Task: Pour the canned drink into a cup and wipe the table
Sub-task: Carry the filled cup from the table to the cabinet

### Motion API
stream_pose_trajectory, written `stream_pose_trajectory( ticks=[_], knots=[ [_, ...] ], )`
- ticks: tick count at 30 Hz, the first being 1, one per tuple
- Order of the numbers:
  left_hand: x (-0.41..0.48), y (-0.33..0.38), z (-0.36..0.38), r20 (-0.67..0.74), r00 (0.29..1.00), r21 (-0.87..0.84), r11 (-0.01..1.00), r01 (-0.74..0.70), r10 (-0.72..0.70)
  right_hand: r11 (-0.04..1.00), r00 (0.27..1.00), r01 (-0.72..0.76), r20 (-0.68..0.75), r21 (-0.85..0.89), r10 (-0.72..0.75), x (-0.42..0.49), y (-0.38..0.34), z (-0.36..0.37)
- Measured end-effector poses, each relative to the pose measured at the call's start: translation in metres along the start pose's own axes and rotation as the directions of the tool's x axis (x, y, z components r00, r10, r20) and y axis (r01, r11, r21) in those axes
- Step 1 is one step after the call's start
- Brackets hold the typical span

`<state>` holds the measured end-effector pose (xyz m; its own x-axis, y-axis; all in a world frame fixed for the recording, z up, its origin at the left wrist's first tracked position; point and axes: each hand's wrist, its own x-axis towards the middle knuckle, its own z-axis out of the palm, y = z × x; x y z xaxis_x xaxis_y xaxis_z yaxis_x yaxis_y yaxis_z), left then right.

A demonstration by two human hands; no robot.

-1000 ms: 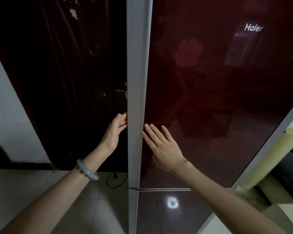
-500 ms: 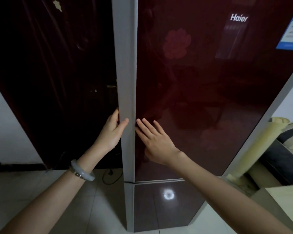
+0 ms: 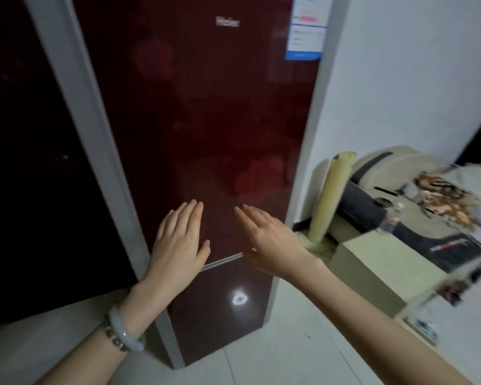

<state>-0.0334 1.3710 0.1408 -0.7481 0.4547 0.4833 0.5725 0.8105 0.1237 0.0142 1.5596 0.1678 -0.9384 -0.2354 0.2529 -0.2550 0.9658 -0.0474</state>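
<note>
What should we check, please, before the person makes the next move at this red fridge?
1. Left hand free, fingers straight: ok.
2. Right hand free, fingers straight: ok.
3. A grip on the fridge door: not ok, both hands are flat before its front.
4. Palms touching the door: cannot tell.
5. Canned drink in view: not ok, none seen.
6. Cup in view: not ok, none seen.

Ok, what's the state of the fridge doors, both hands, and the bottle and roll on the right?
Upper fridge door: looks closed.
Lower fridge door: closed.
Left hand: open, fingers straight, at the upper door.
Right hand: open, fingers straight.
Bottle: capped, lying tilted.
Roll: rolled up, standing, leaning.
</note>
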Motion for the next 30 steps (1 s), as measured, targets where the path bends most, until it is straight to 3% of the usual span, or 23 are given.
stream_pose_trajectory(
  ticks=[5, 10, 15, 21, 30],
  knots=[
    [-0.001, 0.105, 0.010, 0.020, 0.965, -0.010, 0.966, -0.260, 0.260, 0.963, 0.968, -0.246, 0.031, -0.113, 0.251, -0.107, 0.044, -0.024],
    [-0.019, 0.216, 0.025, 0.020, 0.863, -0.100, 0.860, -0.500, 0.504, 0.847, 0.858, -0.509, -0.016, -0.153, 0.513, -0.228, 0.072, -0.046],
    [-0.056, 0.324, 0.032, 0.006, 0.749, -0.241, 0.728, -0.642, 0.662, 0.659, 0.683, -0.728, -0.111, -0.191, 0.722, -0.346, 0.080, -0.069],
    [-0.116, 0.437, 0.032, -0.076, 0.571, -0.333, 0.519, -0.787, 0.818, 0.389, 0.446, -0.888, -0.257, -0.244, 0.857, -0.477, 0.068, -0.083],
    [-0.199, 0.566, 0.017, -0.200, 0.254, -0.427, 0.149, -0.892, 0.946, 0.038, 0.120, -0.968, -0.325, -0.248, 0.938, -0.611, 0.029, -0.104]
  ],
)
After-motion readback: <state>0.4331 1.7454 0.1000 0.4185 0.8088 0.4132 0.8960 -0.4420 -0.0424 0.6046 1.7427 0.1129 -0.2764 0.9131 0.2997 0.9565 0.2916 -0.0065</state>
